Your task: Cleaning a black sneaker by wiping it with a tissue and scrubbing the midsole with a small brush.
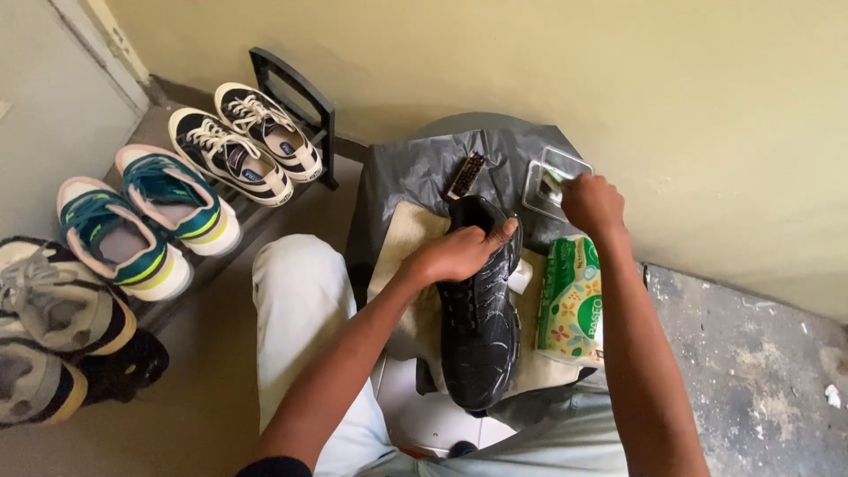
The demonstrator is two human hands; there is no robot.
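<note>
A black sneaker [481, 327] lies lengthwise on a beige cloth [408, 231] over a grey plastic sheet [424, 168]. My left hand [459, 252] grips the sneaker at its collar, thumb pointing right. My right hand [590, 203] reaches into a clear plastic container [541, 181] at the far right of the sheet, fingers pinched around something small and pale that I cannot make out. A brown brush [465, 175] lies beyond the shoe.
A green floral tissue pack [571, 300] lies right of the sneaker. A low black rack [300, 97] on the left holds black-and-white sneakers [243, 141], teal sneakers [141, 221] and grey shoes [53, 309]. A yellow wall stands behind; rough concrete floor at right.
</note>
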